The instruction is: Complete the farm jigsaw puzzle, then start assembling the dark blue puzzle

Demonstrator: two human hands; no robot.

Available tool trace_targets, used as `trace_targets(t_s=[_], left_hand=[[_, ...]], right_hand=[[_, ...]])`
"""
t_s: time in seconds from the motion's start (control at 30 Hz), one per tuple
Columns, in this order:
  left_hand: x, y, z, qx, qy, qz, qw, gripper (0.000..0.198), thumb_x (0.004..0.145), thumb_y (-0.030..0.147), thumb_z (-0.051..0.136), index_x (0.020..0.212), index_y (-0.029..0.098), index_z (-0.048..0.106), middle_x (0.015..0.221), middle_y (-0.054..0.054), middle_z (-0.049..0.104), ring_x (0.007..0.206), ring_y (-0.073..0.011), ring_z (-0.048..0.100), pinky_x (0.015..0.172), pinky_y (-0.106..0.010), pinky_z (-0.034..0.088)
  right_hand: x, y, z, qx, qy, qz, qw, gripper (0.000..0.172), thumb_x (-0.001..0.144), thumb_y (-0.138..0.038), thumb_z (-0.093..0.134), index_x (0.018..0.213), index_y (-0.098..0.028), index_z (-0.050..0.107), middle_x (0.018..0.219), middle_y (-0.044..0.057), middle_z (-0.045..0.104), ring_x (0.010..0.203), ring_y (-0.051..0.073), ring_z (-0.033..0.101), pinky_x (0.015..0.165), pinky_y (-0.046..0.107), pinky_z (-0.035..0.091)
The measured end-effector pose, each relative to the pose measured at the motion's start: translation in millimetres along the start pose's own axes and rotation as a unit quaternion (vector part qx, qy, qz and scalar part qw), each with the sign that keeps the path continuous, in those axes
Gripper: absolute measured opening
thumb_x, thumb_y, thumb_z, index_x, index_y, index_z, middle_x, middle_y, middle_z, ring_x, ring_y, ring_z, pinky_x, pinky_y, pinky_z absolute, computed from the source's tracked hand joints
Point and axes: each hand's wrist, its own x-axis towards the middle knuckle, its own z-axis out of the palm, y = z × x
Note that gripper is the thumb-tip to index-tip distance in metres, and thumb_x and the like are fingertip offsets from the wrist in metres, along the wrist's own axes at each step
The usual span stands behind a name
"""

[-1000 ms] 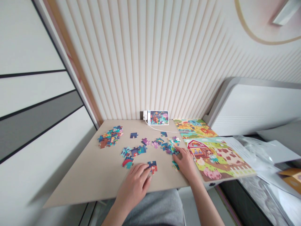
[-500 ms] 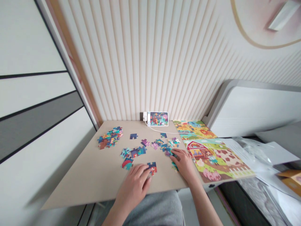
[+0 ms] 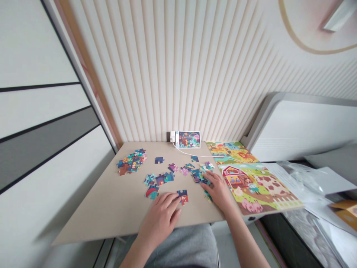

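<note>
jigsaw pieces: a few look joined, plenty loose

so far left on the counter there's a heaped pile, unsorted by the look of it. next, a lone dark blue piece, then a middle cluster where a couple seem linked, so i'd call it early days. left hand lies palm down in front of that, fingers stretched forward, thumb apart from them, fingertips at the edge of a red-and-blue piece, not clamped on it. picture card leans at the back. then purple and pink scraps, loose. right hand reaches in from the near edge, well apart from the left, fingers over the right-hand cluster; can't tell if it's pinching one. past it, a farm picture looks complete.
</note>
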Motion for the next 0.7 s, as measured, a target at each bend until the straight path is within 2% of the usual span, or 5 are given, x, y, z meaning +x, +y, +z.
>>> trace_targets(t_s=[0.1, 0.37, 0.47, 0.57, 0.7], left_hand=[[0, 0, 0.3, -0.001, 0.002, -0.001, 1.0, 0.037, 0.098, 0.025, 0.053, 0.135, 0.026, 0.059, 0.133, -0.009, 0.063, 0.125, -0.0285, 0.055, 0.106, -0.053, 0.049], [1, 0, 1.3, -0.009, 0.0, -0.008, 1.0, 0.037, 0.098, 0.025, 0.053, 0.134, 0.027, 0.06, 0.133, -0.008, 0.062, 0.125, -0.0281, 0.055, 0.107, -0.052, 0.048], [1, 0, 0.4, -0.012, -0.004, -0.008, 1.0, 0.037, 0.098, 0.024, 0.053, 0.134, 0.026, 0.06, 0.133, -0.008, 0.062, 0.125, -0.0284, 0.054, 0.108, -0.053, 0.047], [1, 0, -0.1, -0.012, 0.002, -0.004, 1.0, 0.036, 0.098, 0.023, 0.054, 0.133, 0.026, 0.06, 0.132, -0.009, 0.063, 0.124, -0.0286, 0.055, 0.107, -0.053, 0.048], [-1, 0, 2.2, -0.019, 0.013, -0.014, 1.0, 0.041, 0.098, 0.025, 0.055, 0.139, 0.027, 0.056, 0.135, -0.01, 0.061, 0.125, -0.0289, 0.055, 0.107, -0.053, 0.048]], right_hand=[[-6, 2, -1, -0.024, 0.014, 0.024, 0.999, 0.05, 0.087, -0.041, 0.067, 0.135, -0.028, 0.064, 0.136, 0.008, 0.063, 0.126, 0.029, 0.056, 0.109, 0.046, 0.042], [-10, 22, -5, -0.011, 0.026, 0.07, 0.997, 0.052, 0.084, -0.039, 0.065, 0.133, -0.023, 0.065, 0.124, 0.011, 0.067, 0.113, 0.029, 0.062, 0.101, 0.043, 0.047], [-11, 23, -11, 0.037, 0.066, 0.103, 0.992, 0.054, 0.084, -0.04, 0.063, 0.135, -0.02, 0.064, 0.119, 0.011, 0.065, 0.1, 0.026, 0.066, 0.09, 0.039, 0.052], [-13, 16, -18, 0.092, 0.099, 0.134, 0.982, 0.048, 0.085, -0.044, 0.062, 0.124, -0.018, 0.071, 0.107, 0.011, 0.068, 0.087, 0.024, 0.067, 0.082, 0.037, 0.054], [-19, -11, -21, 0.276, 0.112, 0.174, 0.939, 0.04, 0.083, -0.054, 0.069, 0.1, -0.018, 0.072, 0.094, 0.01, 0.073, 0.082, 0.027, 0.07, 0.074, 0.037, 0.055]])
